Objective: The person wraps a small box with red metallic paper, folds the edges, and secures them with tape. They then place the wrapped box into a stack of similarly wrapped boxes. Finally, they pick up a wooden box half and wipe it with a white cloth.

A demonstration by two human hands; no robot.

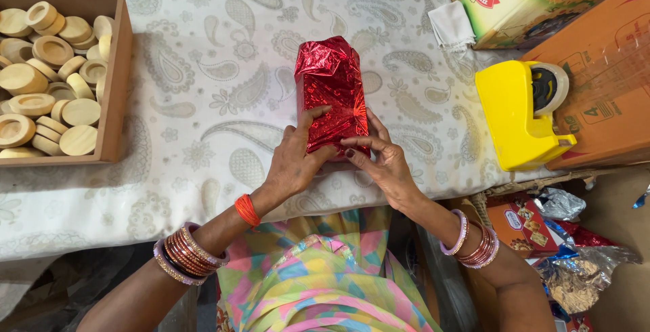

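A box wrapped in shiny red foil [331,88] lies on the white paisley tablecloth [203,101], its long side pointing away from me. My left hand [296,159] grips its near left corner, thumb on top of the foil. Pressing on the near end from the right is my right hand [381,162], fingertips flat on the wrap. The far end of the foil is crumpled and folded.
A wooden tray [114,81] full of several round wooden lids stands at the left. A yellow tape dispenser [520,112] sits at the right, against an orange cardboard box [602,74]. A folded white cloth [452,26] and a printed carton [514,0] lie at the back right. Foil scraps lie below the table.
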